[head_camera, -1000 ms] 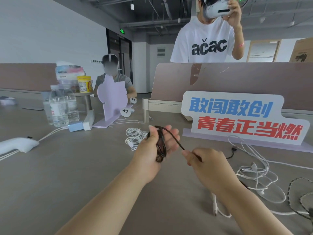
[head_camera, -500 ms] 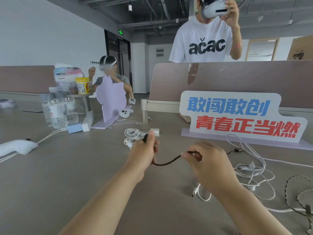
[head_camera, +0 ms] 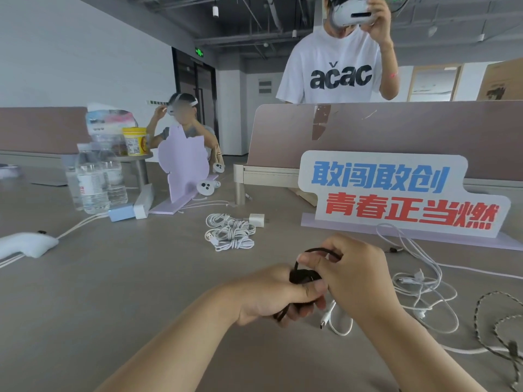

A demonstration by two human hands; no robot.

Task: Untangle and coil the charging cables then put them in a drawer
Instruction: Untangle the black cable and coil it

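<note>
A black cable is bunched into a small coil in front of me. My left hand is closed around the coil from below and the left. My right hand pinches a loop of the same cable just above the coil, touching my left thumb. Two coiled white cables with a white charger plug lie farther back at the centre. Loose tangled white cables spread to the right, and a braided grey cable lies at the far right. No drawer is in view.
A slogan sign stands behind the hands. Water bottles, a blue box and a purple cut-out stand are at back left. A white device lies far left. One person stands behind the partition, another sits at back left.
My hands have come together: the stretched length of black cable has been wrapped in, and my right hand now sits over the coil in my left hand.
</note>
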